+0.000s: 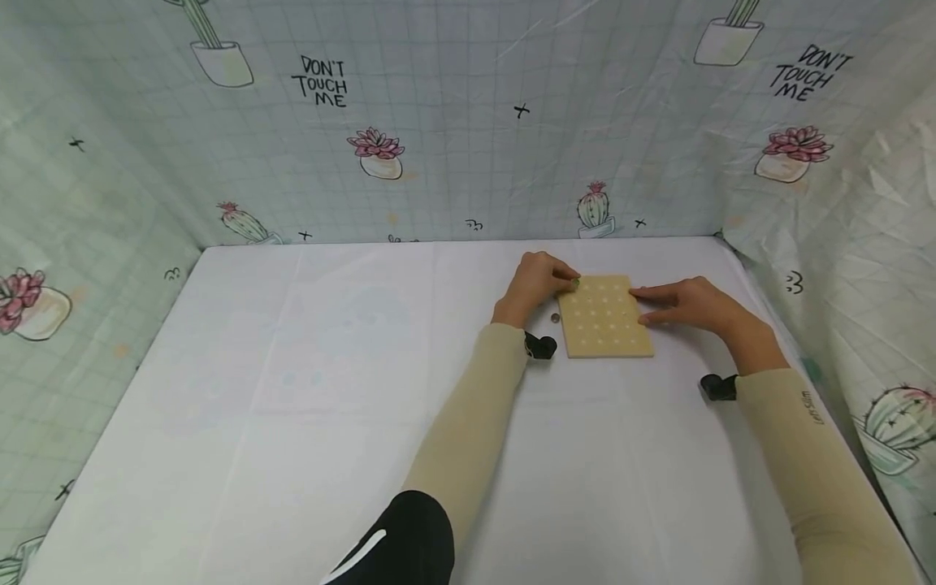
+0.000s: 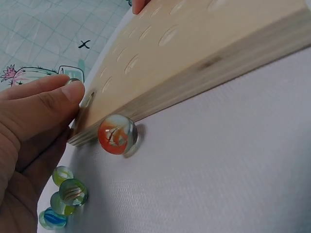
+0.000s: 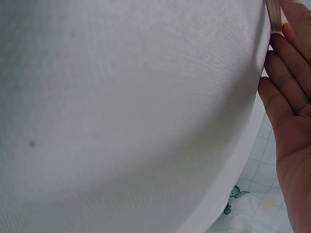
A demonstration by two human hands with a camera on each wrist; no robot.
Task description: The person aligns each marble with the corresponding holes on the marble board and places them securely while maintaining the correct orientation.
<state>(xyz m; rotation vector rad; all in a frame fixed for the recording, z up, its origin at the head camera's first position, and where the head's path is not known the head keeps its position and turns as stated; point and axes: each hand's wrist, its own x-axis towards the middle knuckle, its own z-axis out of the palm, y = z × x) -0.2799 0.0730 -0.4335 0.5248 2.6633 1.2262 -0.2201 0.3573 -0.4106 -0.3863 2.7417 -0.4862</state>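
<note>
Between thumb and fingertips, my left hand (image 1: 537, 283) pinches a small greenish marble (image 1: 575, 283) over the far left corner of a square wooden board (image 1: 605, 345). Rows of shallow round dimples cover the board's top. My right hand (image 1: 691, 305) touches the board's right edge with extended fingers; in the right wrist view its fingers (image 3: 284, 82) lie fairly straight beside that edge. An orange and clear marble (image 2: 116, 135) sits on the table against the board's left side. Several green and blue marbles (image 2: 73, 192) lie clustered below the left hand in the left wrist view.
A white cloth covers the table (image 1: 329, 406). Behind it hangs a patterned curtain (image 1: 453, 122) with cactus drawings, and similar cloth stands at both sides. Black wrist cameras (image 1: 541, 347) are strapped to both forearms.
</note>
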